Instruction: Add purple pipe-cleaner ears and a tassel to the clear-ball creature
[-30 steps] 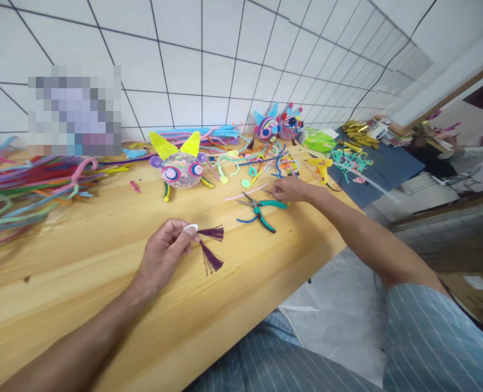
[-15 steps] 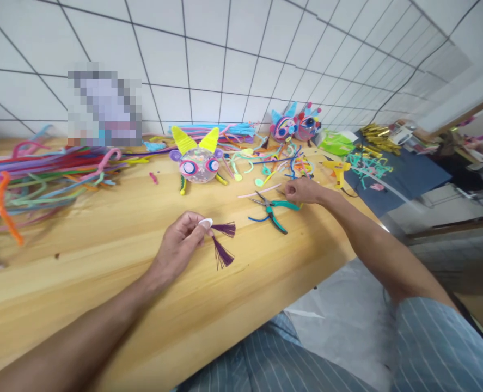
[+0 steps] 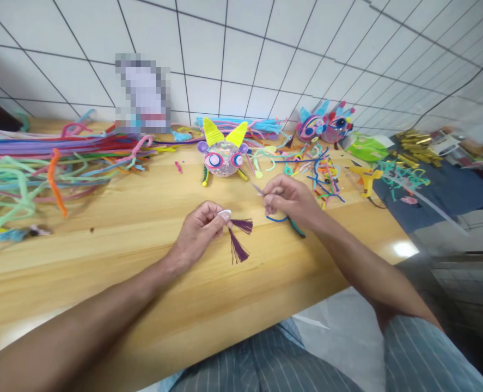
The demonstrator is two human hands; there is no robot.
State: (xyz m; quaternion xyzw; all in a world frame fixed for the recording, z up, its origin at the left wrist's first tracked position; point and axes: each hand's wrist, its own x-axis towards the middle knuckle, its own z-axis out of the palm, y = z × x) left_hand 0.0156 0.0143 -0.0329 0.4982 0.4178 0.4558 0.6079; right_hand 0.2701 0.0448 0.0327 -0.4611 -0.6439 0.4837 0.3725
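My left hand (image 3: pixel 202 228) pinches a small white oval piece (image 3: pixel 224 213) between thumb and fingers. From under it hang two dark purple tassels (image 3: pixel 238 247), spread out just above the table. My right hand (image 3: pixel 288 198) is closed to the right of it, apart from the tassels. A thin greyish pointed thing (image 3: pixel 257 188) sticks out from its fingertips; its kind is too blurred to tell. Beneath this hand lie a short blue pipe cleaner (image 3: pixel 276 219) and pliers with a teal handle (image 3: pixel 297 228), mostly covered.
Behind my hands stands a clear ball figure (image 3: pixel 224 161) with yellow horns. Pipe cleaners (image 3: pixel 53 144) pile up at the left. Loose scraps (image 3: pixel 326 174), a yellow glue gun (image 3: pixel 366 178) and two more decorated figures (image 3: pixel 312 128) are at the right, near the tiled wall.
My right hand has come left from beyond the pliers towards my left hand, a thin pointed thing now showing at its fingertips. My left hand keeps its pinch. The view has shifted left.
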